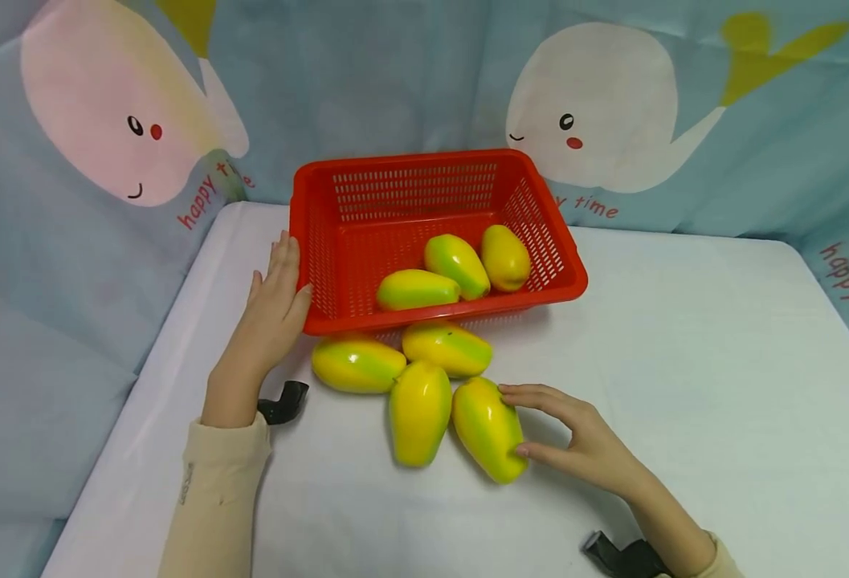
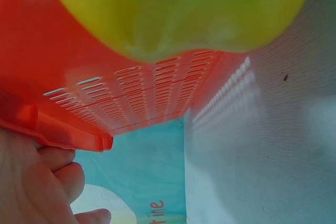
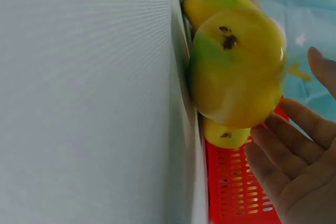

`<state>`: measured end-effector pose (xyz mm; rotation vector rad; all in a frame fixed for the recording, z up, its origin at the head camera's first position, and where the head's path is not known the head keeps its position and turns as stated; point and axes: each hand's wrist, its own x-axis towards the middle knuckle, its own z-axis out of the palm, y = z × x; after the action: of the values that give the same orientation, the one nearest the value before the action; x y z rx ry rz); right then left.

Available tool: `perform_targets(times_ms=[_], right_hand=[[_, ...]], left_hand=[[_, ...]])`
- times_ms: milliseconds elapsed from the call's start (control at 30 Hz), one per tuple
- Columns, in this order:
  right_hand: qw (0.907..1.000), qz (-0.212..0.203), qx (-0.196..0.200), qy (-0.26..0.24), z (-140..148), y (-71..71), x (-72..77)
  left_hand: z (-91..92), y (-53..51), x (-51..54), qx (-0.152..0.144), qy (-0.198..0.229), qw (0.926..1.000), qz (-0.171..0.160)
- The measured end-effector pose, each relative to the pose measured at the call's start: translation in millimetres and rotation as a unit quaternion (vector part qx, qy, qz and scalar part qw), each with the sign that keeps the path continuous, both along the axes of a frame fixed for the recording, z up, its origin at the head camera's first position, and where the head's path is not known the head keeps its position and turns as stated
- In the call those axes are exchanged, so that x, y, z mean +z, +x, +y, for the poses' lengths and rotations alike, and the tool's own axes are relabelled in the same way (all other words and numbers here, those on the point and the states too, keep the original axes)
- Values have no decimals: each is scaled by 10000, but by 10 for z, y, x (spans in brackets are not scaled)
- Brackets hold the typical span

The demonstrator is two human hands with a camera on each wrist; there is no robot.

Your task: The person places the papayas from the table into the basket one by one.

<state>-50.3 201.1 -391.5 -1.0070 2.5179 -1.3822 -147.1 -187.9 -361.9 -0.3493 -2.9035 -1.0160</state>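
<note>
In the head view, my left hand [image 1: 271, 317] rests along the left rim of a red plastic basket [image 1: 438, 321], its fingers fairly straight and its thumb touching the rim. Three yellow-green mangoes lie inside, including one at the right [image 1: 505, 258]. Several more lie on the table before the basket. My right hand [image 1: 576, 433] is at the rightmost of these, a mango [image 1: 491, 432], with fingertips and thumb touching its right side. The right wrist view shows that mango [image 3: 236, 72] beside the extended fingers, the thumb apart from it.
A white cloth covers the table [image 1: 706, 361]. Behind it hangs a blue curtain [image 1: 395, 80] printed with whales. One mango [image 1: 420, 413] lies just left of the one my right hand touches; two others [image 1: 359, 364] lie against the basket's front. A black device sits at each wrist.
</note>
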Motion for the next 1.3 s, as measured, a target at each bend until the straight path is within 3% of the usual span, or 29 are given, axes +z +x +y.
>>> perform_targets(times_ms=[533, 867, 1100, 1300], right_hand=[[9989, -411, -203, 41, 12, -9, -43], [9988, -309, -276, 245, 1, -13, -58], [9958, -353, -472, 700, -17, -1, -56], [9947, -348, -508, 823, -23, 6, -71]], left_hand=[[-2, 16, -10, 34, -3, 10000, 54], [1, 4, -22, 48, -21, 10000, 84], [5, 13, -6, 79, -65, 9999, 25], [8, 13, 2, 127, -275, 9995, 53]])
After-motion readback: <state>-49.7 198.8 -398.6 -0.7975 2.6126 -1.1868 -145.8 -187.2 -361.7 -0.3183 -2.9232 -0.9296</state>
